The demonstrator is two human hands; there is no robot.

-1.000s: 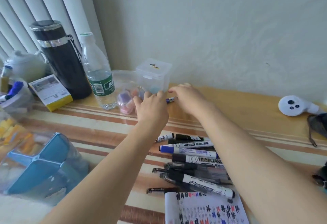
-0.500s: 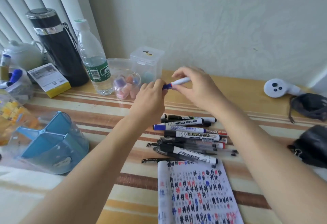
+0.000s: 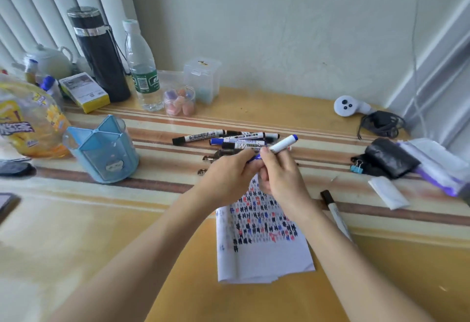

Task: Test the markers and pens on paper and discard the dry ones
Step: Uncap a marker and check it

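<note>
While both my hands meet just above the white paper sheet covered w/ black, blue & red test marks, they share one white-barrelled marker w/ blue ends. R hand curls round the barrel, far blue end tilted up-right; L hand pinches the near blue end. Just behind: pile of black & blue whiteboard markers on the striped table. Left: upright translucent blue pen holder w/ dividers. At back, small clear round jar holds pink, orange & purple bits; beside it a lidded clear square box, sth pale blue inside.
</note>
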